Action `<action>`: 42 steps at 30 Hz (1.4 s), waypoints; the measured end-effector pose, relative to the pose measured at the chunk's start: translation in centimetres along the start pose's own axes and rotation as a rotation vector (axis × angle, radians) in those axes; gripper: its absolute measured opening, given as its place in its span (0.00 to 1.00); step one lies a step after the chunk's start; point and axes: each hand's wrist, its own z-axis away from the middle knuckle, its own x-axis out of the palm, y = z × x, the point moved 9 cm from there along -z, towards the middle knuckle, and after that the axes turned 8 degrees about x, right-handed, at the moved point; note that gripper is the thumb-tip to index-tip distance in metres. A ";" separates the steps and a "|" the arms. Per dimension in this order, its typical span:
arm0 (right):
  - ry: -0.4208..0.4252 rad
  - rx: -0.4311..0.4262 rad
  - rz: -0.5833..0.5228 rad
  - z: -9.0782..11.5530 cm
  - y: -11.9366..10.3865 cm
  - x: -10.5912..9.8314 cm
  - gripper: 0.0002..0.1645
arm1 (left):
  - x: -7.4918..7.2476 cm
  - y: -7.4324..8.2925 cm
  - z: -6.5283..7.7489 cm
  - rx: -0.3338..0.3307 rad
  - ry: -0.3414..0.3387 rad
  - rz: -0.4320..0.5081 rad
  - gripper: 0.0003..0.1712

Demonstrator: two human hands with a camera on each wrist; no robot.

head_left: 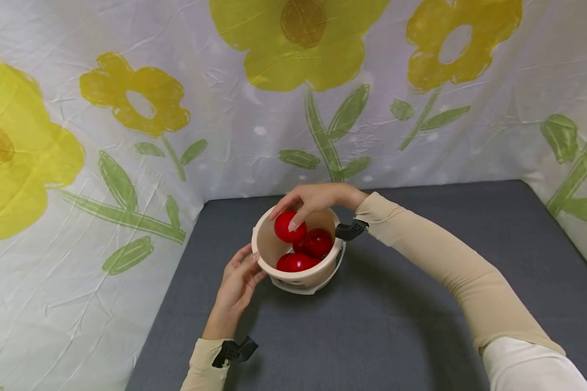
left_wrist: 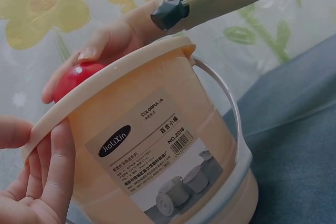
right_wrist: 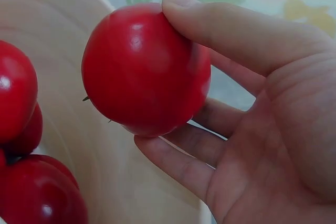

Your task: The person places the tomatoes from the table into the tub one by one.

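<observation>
My right hand (head_left: 318, 200) holds a glossy red tomato (right_wrist: 144, 69) between thumb and fingers, just inside the mouth of a cream plastic bucket (head_left: 309, 281). Small dark pointed bits stick out from the tomato's underside in the right wrist view. Lower in the bucket lie several more red tomatoes (head_left: 318, 243), some partly hidden by others. With thumb and fingers, my left hand (head_left: 237, 282) grips the bucket's rim (left_wrist: 105, 80) on its left side. The bucket stands upright, its pale handle (left_wrist: 231, 98) hanging down against the outside.
A dark grey cloth (head_left: 352, 336) covers the table under the bucket. Behind and to the left hangs a white curtain (head_left: 235, 146) with yellow flowers. The bucket carries a printed label (left_wrist: 157, 156).
</observation>
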 end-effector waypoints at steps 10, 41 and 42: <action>-0.014 0.030 -0.004 -0.7 0.2 0.6 0.32 | 0.0 -0.1 0.0 -0.003 -0.001 -0.003 0.25; -0.075 0.163 -0.321 -1.8 2.3 2.9 0.31 | 0.0 -0.1 0.0 -0.002 0.004 0.016 0.19; -0.072 0.150 -0.298 -1.9 2.3 2.9 0.31 | 0.0 -0.2 0.0 -0.003 0.005 0.015 0.19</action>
